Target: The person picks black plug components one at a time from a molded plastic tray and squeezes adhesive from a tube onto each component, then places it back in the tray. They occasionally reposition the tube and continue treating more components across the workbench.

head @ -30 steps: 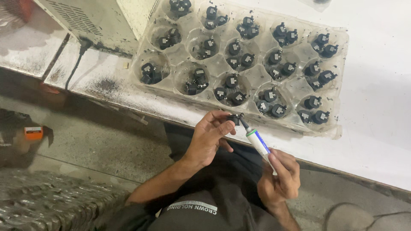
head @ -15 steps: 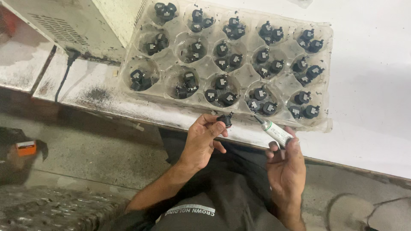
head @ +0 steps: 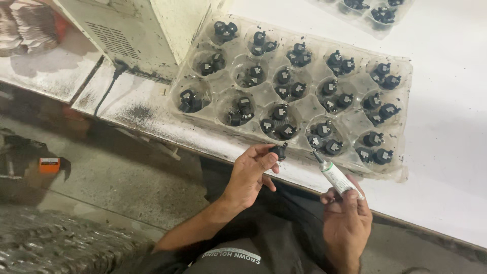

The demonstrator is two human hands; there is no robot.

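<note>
Thumb and forefinger of the left hand (head: 249, 172) pinch a small black part (head: 278, 151) at its lower side, the part lifted just clear of the near table edge; the other fingers curl loosely beneath, not touching it. Over to the right hand (head: 347, 218); its fingers wrap closed around the lower body of a slim white tube (head: 336, 176), the dark nozzle aimed up and left toward the black part; nozzle tip and part are near, a short gap of air between them, not touching.

Out from the hands now; both hover right along the front edge of the white table (head: 446, 132), the tube's nozzle crossing over the near rim of a clear moulded plastic tray (head: 304, 109); the tray's round pockets each hold two or three more black parts, and its front lip sits almost flush with the table edge, so there is little bare surface between tray and drop-off. To the right of the tray the tabletop lies bare and white, the widest open stretch in view; a second tray (head: 375, 10) peeks in at the top edge, well apart.

On the left a cream metal box (head: 152, 35) with a vented side stands touching the tray's far-left corner, a black cable (head: 109, 83) running down from it across a sooty patch of table; that side is hemmed in. Below the edge, the person's dark clothing, then a grey floor (head: 116, 177) with a small orange object (head: 49, 165) far left.
</note>
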